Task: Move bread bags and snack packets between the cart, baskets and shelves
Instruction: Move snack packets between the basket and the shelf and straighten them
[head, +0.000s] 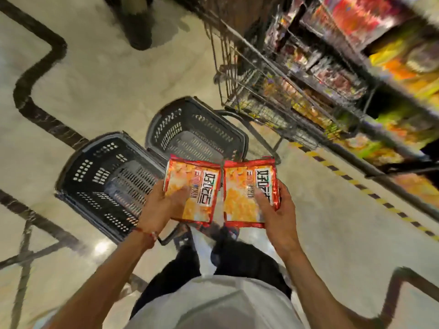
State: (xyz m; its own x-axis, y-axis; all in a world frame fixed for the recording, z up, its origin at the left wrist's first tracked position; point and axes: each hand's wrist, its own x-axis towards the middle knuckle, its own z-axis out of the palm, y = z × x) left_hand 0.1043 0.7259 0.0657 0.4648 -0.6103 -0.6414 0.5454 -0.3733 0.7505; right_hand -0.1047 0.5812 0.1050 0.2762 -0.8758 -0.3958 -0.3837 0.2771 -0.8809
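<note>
Two grips full: left grip [164, 206] holds left packet [193, 186], right grip [279, 210] holds right packet [247, 193], long axes frame-up; basket [102, 176] lies centre-left, nearest left grip, seemingly empty.

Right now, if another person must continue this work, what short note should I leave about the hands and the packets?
Left hand grips the left packet, right hand grips the right packet, side by side.
Near basket and far basket stand on the floor; no packet shows in them.
The cart, beside the shelves, holds goods.
Done: two packets in hand.
Left: set them down, probably in a basket.
</note>
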